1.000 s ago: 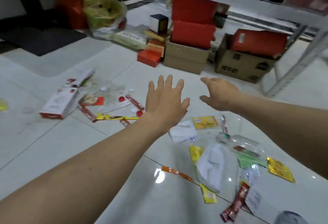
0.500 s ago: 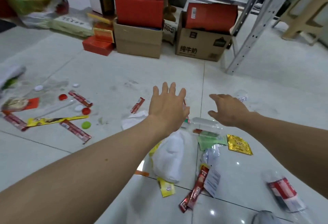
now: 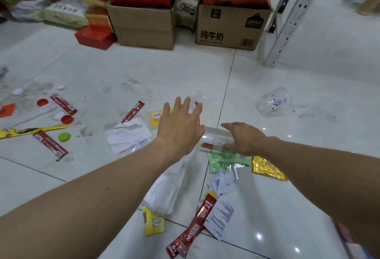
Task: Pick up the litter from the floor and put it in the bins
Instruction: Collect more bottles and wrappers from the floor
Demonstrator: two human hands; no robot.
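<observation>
Many wrappers litter the floor near two cardboard boxes.

Glossy tiled floor – shiny foil sachets, clear plastic bottle, matt cardboard boxes.

red sachets and bottle caps lay flat at left, crumpled white paper at centre, a crushed clear bottle on its side at right, green wrapper beside gold wrapper lower right of centre.
</observation>
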